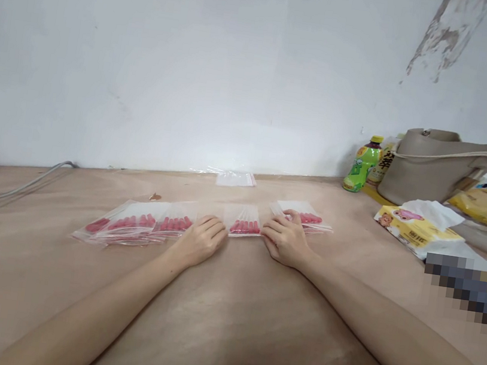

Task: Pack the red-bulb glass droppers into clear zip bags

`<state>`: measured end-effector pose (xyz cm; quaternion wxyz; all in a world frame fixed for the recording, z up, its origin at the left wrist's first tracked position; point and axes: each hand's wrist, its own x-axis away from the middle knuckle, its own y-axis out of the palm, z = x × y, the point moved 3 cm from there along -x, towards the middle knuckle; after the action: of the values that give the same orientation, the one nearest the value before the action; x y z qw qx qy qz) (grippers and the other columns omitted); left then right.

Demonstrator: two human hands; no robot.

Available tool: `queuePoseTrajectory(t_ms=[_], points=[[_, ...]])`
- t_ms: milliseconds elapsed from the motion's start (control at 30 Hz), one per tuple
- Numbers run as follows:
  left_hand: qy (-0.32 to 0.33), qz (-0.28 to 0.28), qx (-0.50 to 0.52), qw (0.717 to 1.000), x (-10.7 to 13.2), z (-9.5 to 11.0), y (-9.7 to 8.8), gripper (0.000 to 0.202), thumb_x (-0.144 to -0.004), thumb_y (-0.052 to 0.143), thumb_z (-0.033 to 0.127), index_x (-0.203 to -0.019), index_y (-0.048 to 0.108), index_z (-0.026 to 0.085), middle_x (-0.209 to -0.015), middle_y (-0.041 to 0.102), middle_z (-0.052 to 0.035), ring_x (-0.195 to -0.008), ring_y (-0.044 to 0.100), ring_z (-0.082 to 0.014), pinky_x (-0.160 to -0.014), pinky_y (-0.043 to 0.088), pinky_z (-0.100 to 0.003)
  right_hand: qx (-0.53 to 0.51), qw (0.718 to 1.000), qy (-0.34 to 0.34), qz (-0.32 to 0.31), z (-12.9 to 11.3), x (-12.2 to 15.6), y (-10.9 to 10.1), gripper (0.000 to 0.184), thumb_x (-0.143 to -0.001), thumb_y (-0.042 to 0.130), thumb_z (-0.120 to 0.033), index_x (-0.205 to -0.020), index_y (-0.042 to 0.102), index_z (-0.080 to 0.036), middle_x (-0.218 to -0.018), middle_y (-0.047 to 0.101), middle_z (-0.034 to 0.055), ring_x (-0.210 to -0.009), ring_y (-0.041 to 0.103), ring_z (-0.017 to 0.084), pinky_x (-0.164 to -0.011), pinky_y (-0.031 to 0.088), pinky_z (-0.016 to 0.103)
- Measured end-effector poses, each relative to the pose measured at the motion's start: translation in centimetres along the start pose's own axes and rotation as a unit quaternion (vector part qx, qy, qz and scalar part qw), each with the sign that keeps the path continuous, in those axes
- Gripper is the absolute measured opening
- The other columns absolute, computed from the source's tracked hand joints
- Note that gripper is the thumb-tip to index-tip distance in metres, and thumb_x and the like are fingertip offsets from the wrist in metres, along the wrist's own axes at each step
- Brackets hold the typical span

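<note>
A small clear zip bag [245, 226] with a row of red, pointed-oval pieces inside lies flat between my hands. Its left edge is at the curled fingers of my left hand [204, 240], which are pressed together. At its right edge the fingers of my right hand [286, 238] are bent and closed. My palms hide both fingertip grips in part. Left of my left hand, similar filled bags [131, 222] overlap in a spread-out row. Behind my right hand lies another small pile of filled bags [311, 218], partly covered by my fingers.
Flat clear bags [235, 179] lie by the wall. To the right stand a green drink bottle [362, 166], a grey-beige handbag [431, 166] and a yellow tissue box [418, 230]. A grey cable [19, 193] crosses the brown-covered table [223, 325] at left.
</note>
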<state>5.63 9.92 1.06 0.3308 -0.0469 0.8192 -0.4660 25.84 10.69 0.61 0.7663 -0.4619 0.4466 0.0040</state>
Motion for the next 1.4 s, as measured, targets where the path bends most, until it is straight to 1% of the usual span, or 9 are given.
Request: queuePoseTrajectory(t_ms=[367, 467, 600, 767, 933, 1067, 1200, 1300, 1400], points=[[-0.051, -0.021, -0.002, 0.998, 0.7, -0.1, -0.1, 0.033, -0.093, 0.032, 0.017, -0.074, 0.060, 0.016, -0.073, 0.062, -0.0060, -0.074, 0.058, -0.0187, -0.075, 0.046, -0.034, 0.000, 1.000, -0.015, -0.008, -0.1, 0.0, 0.6, 0.018, -0.083, 0.045, -0.018, -0.093, 0.059, -0.021, -0.091, 0.064, 0.0042, -0.082, 0.052, 0.017, -0.074, 0.029, 0.036], [-0.079, -0.035, -0.005, 0.996, 0.9, -0.2, -0.3, 0.025, -0.091, 0.038, 0.020, -0.083, 0.061, 0.018, -0.084, 0.065, -0.0051, -0.084, 0.058, -0.0183, -0.086, 0.042, -0.034, -0.006, 0.998, -0.054, -0.020, -0.5, -0.5, 1.0, 0.025, -0.084, 0.037, -0.009, -0.081, 0.059, -0.020, -0.090, 0.064, 0.0032, -0.073, 0.053, 0.014, -0.075, 0.033, 0.035], [-0.183, -0.033, -0.044, 0.981, 2.1, -0.6, -1.3, 0.026, -0.086, 0.047, 0.030, -0.108, 0.055, 0.018, -0.114, 0.056, -0.0124, -0.111, 0.045, -0.0287, -0.101, 0.023, -0.049, -0.010, 0.997, -0.077, -0.030, 0.0, -0.9, 0.5, 0.034, -0.084, 0.028, -0.004, -0.069, 0.054, -0.019, -0.093, 0.063, 0.0068, -0.070, 0.054, 0.014, -0.087, 0.035, 0.037], [-0.294, -0.036, -0.081, 0.952, 4.5, -1.8, -2.0, 0.037, -0.085, 0.044, 0.040, -0.109, 0.054, 0.015, -0.119, 0.051, -0.0172, -0.121, 0.032, -0.0374, -0.099, 0.006, -0.060, 0.038, 0.998, 0.032, -0.031, 3.7, 0.7, -1.1, 0.023, -0.079, 0.034, -0.006, -0.082, 0.054, -0.017, -0.103, 0.060, 0.0116, -0.087, 0.056, 0.020, -0.092, 0.032, 0.043], [-0.313, -0.071, -0.055, 0.945, 5.3, -2.6, -1.6, 0.042, -0.083, 0.042, 0.046, -0.101, 0.057, 0.012, -0.099, 0.060, -0.0166, -0.102, 0.050, -0.0345, -0.099, 0.019, -0.055, 0.031, 0.983, 0.129, -0.130, 6.4, 3.8, -0.9, 0.020, -0.078, 0.037, -0.009, -0.090, 0.050, -0.016, -0.098, 0.061, 0.0112, -0.092, 0.055, 0.022, -0.084, 0.036, 0.037], [-0.319, -0.084, -0.017, 0.944, 4.8, -2.2, -1.2, 0.041, -0.085, 0.041, 0.045, -0.106, 0.055, 0.013, -0.108, 0.057, -0.0168, -0.101, 0.051, -0.0336, -0.088, 0.036, -0.049, 0.013, 0.977, 0.160, -0.142, 6.8, 4.9, -1.9, 0.022, -0.075, 0.038, -0.009, -0.091, 0.049, -0.017, -0.096, 0.061, 0.0091, -0.091, 0.055, 0.020, -0.083, 0.034, 0.034], [-0.304, -0.079, 0.032, 0.949, 3.1, -0.7, -0.1, 0.041, -0.085, 0.043, 0.042, -0.114, 0.050, 0.013, -0.117, 0.052, -0.0163, -0.111, 0.045, -0.0318, -0.091, 0.035, -0.046, 0.009, 0.975, 0.176, -0.135, 6.1, 4.5, -3.6, 0.015, -0.074, 0.048, -0.029, -0.085, 0.050, -0.018, -0.084, 0.061, 0.0063, -0.079, 0.055, 0.021, -0.083, 0.031, 0.038], [-0.286, -0.068, 0.075, 0.953, 1.0, 0.8, 1.1, 0.042, -0.085, 0.045, 0.039, -0.117, 0.047, 0.013, -0.120, 0.049, -0.0153, -0.114, 0.043, -0.0286, -0.095, 0.035, -0.042, 0.012, 0.983, 0.160, -0.084, 4.3, 3.2, -4.1, 0.027, -0.074, 0.051, -0.043, -0.081, 0.051, -0.018, -0.084, 0.060, 0.0070, -0.080, 0.053, 0.022, -0.087, 0.027, 0.041], [-0.283, -0.053, 0.103, 0.952, -0.6, 1.9, 1.9, 0.044, -0.085, 0.046, 0.038, -0.119, 0.045, 0.010, -0.125, 0.044, -0.0178, -0.120, 0.036, -0.0304, -0.098, 0.031, -0.044, -0.022, 0.993, 0.093, -0.063, 1.5, 1.3, -3.2, 0.024, -0.074, 0.054, -0.040, -0.084, 0.054, -0.018, -0.087, 0.061, 0.0069, -0.086, 0.052, 0.021, -0.087, 0.026, 0.040]])
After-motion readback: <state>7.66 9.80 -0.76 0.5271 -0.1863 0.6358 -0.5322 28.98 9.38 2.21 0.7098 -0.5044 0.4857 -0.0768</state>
